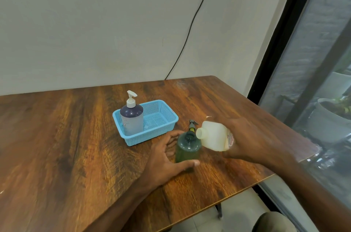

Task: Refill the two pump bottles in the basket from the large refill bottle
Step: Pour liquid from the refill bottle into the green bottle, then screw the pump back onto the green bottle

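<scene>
**First refill in hand; second bottle not begun**

Status: The translucent green plastic bottle point(187, 149) stands upright on the brown wood-grain bench point(57, 136), out of the light blue perforated plastic basket point(168, 111) and just beside its near right corner. Its neck is open. A dark pump head point(192, 125), presumably belonging to it, lies on the bench just behind.

The left hand point(165, 157) grips the green bottle low down, thumb across the front and fingers point(171, 142) curled behind. The right hand point(247, 140) is wrapped round the large cream plastic refill bottle point(212, 134), which is tipped nearly level with its uncapped mouth at the green bottle's neck. Whether liquid is running cannot be told at this resolution. The green bottle appears partly filled.

Outstanding: finish this pour, refit the pump and return the bottle to the basket. The dark blue pump bottle with a white pump point(132, 117) stands in the left end of the basket, pump fitted, and judged untouched.

Clearances: The work sits near the bench's right edge, which runs diagonally behind the right forearm, with a glazed window point(313, 60) beyond it. Room on that side is tight. Open bench lies to the left and towards the person. The right end of the basket is free to receive the green bottle.
</scene>
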`<action>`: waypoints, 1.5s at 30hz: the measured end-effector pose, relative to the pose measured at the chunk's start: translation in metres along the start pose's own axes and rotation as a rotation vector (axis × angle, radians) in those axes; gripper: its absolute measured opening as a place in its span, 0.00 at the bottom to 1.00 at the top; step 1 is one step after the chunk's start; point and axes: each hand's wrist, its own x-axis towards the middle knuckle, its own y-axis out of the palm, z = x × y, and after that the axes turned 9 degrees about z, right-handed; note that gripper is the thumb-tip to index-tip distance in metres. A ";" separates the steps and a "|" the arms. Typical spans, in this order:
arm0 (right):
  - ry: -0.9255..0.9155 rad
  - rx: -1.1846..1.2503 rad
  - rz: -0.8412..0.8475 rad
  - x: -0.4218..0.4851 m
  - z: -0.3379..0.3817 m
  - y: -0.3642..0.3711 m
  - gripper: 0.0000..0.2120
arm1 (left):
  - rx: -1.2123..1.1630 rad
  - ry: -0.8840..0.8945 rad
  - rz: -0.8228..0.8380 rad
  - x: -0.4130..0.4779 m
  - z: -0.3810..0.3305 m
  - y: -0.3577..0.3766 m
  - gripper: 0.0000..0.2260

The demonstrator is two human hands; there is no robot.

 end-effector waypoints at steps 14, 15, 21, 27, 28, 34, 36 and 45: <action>0.441 0.659 -0.236 0.010 -0.038 0.083 0.46 | 0.034 -0.053 -0.030 0.000 0.008 0.001 0.37; 0.452 0.700 -0.272 0.011 -0.039 0.089 0.47 | 0.037 -0.059 -0.037 0.001 0.008 0.001 0.37; 0.492 0.811 -0.374 0.028 -0.047 0.110 0.51 | 0.043 -0.092 -0.071 0.000 0.010 -0.001 0.38; 0.458 0.887 -0.377 0.043 -0.052 0.111 0.48 | 0.016 -0.153 -0.074 0.003 0.011 -0.002 0.44; 0.462 0.894 -0.371 0.044 -0.052 0.111 0.48 | 0.011 -0.163 -0.078 0.004 0.011 -0.002 0.45; 0.449 0.877 -0.484 0.027 -0.032 0.102 0.53 | 0.013 -0.214 -0.133 0.007 0.014 -0.002 0.43; 0.407 0.893 -0.639 0.016 -0.022 0.099 0.50 | 0.017 -0.231 -0.138 0.010 0.018 -0.002 0.47; 0.123 0.546 -1.032 0.007 0.030 0.060 0.16 | 0.040 -0.262 -0.114 0.015 0.020 0.002 0.42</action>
